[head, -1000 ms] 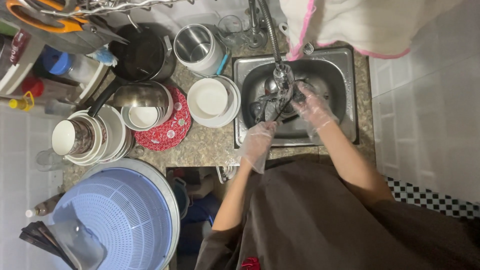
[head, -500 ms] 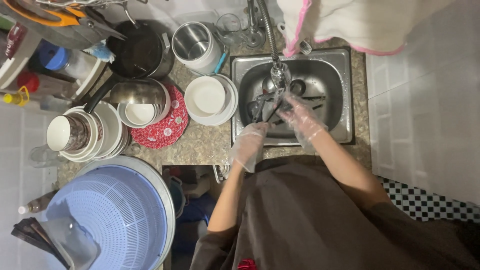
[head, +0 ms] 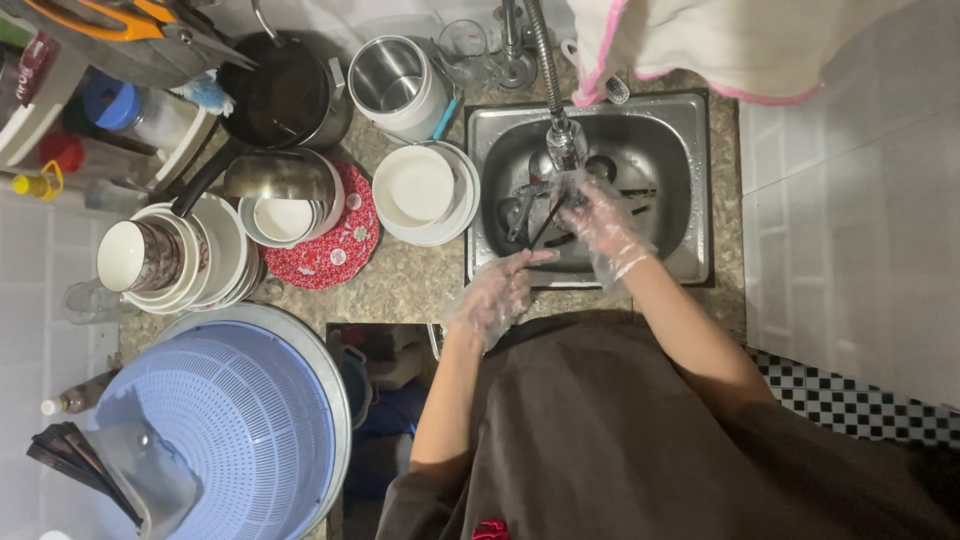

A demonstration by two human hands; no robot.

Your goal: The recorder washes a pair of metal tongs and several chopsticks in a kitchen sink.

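Both my hands wear clear plastic gloves. My right hand (head: 608,228) is inside the steel sink (head: 690,190), just below the faucet (head: 562,140), closed around thin dark utensils (head: 545,222) that slant down to the left. My left hand (head: 495,292) lies on the sink's front rim with its fingers stretched toward the lower end of those utensils. Whether it touches them is unclear. More dark cutlery and a spoon lie on the sink bottom.
Left of the sink on the speckled counter are stacked white plates (head: 425,195), a bowl on a red mat (head: 335,250), a steel pot (head: 395,80), a black pan (head: 285,90) and stacked cups and plates (head: 165,255). A blue strainer basket (head: 210,440) sits lower left. A towel (head: 720,40) hangs above the sink.
My left hand rose from the counter edge to the sink's front rim. My right hand shifted slightly under the faucet with the dark utensils.
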